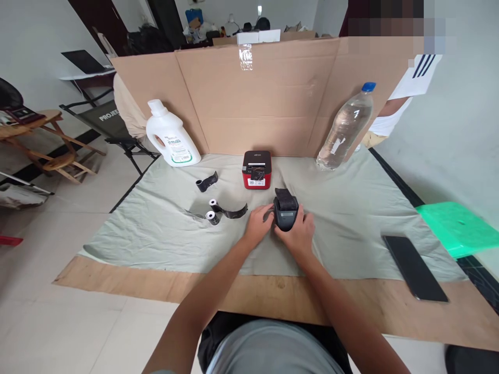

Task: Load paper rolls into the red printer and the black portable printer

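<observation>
A small black portable printer (pixel 286 220) is between my hands on the cloth, with a strip of dark paper (pixel 285 198) lying over its top. My right hand (pixel 300 235) wraps round its right side and near end. On the other side my left hand (pixel 259 226) has its fingers closed at the printer's left edge; the fingertips are partly hidden. Just beyond stands a red and black desktop printer (pixel 257 170). To the left lie paper rolls with black outer sides: one small roll (pixel 206 182) farther back, another with a curling tail (pixel 228 210), and one nearer (pixel 212 217).
A cardboard panel (pixel 257 98) stands along the back. A white jug (pixel 173 136) leans at back left, a clear blue-capped bottle (pixel 346 130) at back right. A black phone-like slab (pixel 415 267) lies front right. Behind the panel, a person's sleeve (pixel 417 78) shows.
</observation>
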The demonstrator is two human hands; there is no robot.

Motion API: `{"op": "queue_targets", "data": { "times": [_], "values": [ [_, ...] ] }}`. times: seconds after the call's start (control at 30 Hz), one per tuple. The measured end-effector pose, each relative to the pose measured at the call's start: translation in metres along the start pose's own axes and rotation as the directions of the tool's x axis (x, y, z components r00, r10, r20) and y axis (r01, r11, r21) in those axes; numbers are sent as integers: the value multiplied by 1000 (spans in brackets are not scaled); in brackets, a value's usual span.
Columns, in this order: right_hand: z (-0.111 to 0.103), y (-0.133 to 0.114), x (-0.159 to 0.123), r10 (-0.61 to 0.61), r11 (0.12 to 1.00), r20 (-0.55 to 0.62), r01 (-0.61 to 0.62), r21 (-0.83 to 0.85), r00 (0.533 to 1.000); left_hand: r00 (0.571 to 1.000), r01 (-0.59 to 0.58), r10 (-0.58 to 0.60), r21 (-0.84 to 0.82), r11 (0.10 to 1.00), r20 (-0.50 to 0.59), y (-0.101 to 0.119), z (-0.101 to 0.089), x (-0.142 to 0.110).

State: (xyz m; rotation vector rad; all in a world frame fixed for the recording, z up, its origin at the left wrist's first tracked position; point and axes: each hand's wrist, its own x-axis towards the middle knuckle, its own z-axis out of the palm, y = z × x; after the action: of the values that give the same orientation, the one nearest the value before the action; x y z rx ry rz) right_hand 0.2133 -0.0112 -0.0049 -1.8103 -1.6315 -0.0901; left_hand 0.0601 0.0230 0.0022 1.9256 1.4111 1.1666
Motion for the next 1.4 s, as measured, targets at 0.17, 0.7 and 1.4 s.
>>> {"op": "queue_targets", "data": {
  "times": [0.17,0.7,1.4],
  "values": [
    [4,2,-1,-5,1000,28,5,-1,1000,999,-6,4,-48,999,-51,-3,-4,1],
    [7,8,-3,-35,994,90,25,110,995,998,57,-56,-17,998,27,1,0,-4],
    [8,11,1,4,969,142,-39,244,990,971,-34,-32,270,962,236,1,-10,-3]
  ]
}}
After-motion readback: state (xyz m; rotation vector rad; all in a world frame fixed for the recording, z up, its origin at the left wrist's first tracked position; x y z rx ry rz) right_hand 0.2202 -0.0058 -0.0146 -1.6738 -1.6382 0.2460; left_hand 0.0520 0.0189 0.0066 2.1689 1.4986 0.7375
